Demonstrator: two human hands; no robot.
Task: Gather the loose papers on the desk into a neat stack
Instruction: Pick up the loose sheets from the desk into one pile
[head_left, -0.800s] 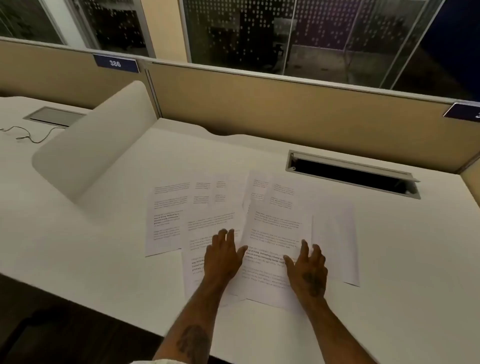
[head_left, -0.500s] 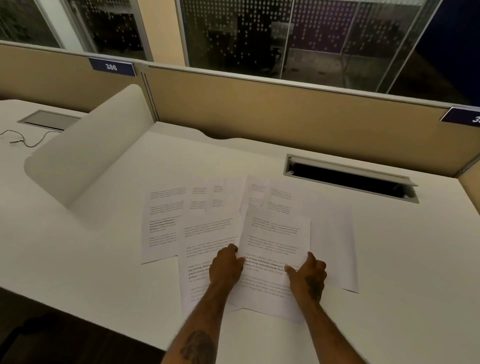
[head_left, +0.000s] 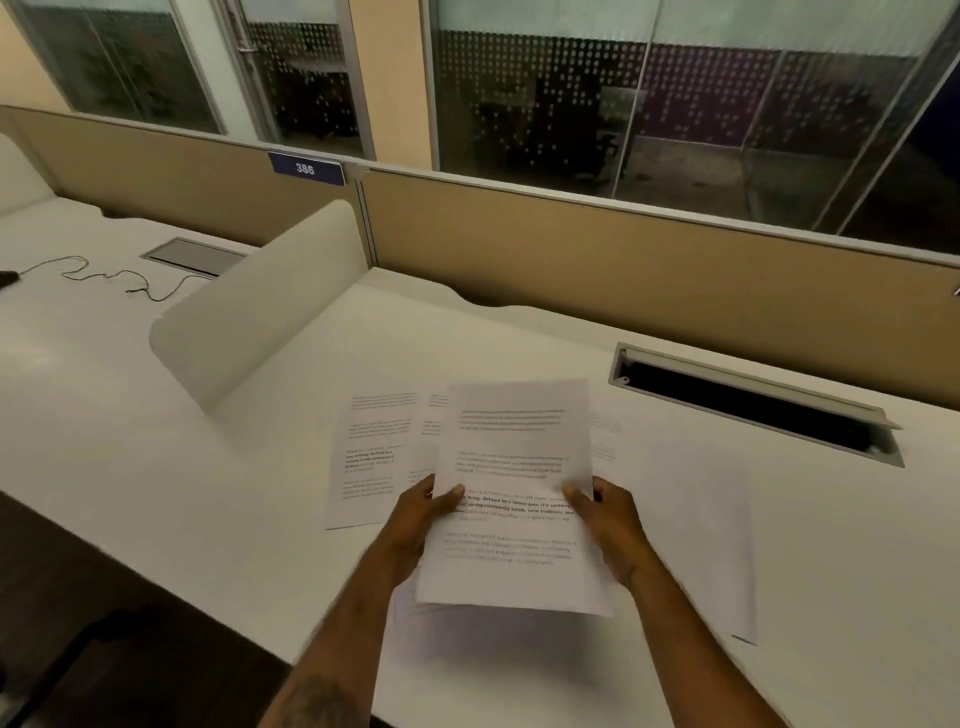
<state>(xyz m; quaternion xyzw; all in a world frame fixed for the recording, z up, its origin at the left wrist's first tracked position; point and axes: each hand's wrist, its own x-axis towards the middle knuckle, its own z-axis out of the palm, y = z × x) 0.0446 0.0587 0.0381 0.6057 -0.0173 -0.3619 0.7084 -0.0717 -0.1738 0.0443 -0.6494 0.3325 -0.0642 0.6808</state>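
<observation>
A: Papers first, since they cover most of the white table (head_left: 156, 415): where are they now?

B: Several loose sheets (head_left: 371, 457) lie flat on the table, just left of and behind the lifted sheet (head_left: 514, 493); a blank one (head_left: 701, 519) lies to its right, nearer the cable slot (head_left: 753, 410).

A: And what changed?

B: Half a second ago both palms pressed flat on that sheet. Now it is off the table, tilted toward the camera, casting a shadow below.

A: The grip?

B: Left hand (head_left: 426, 512) pinches its left edge, right hand (head_left: 608, 514) its right edge, thumbs on top.

A: Meaning?

B: Gathering has likely begun; I'd guess this sheet starts the stack, with the rest to be collected.
</observation>
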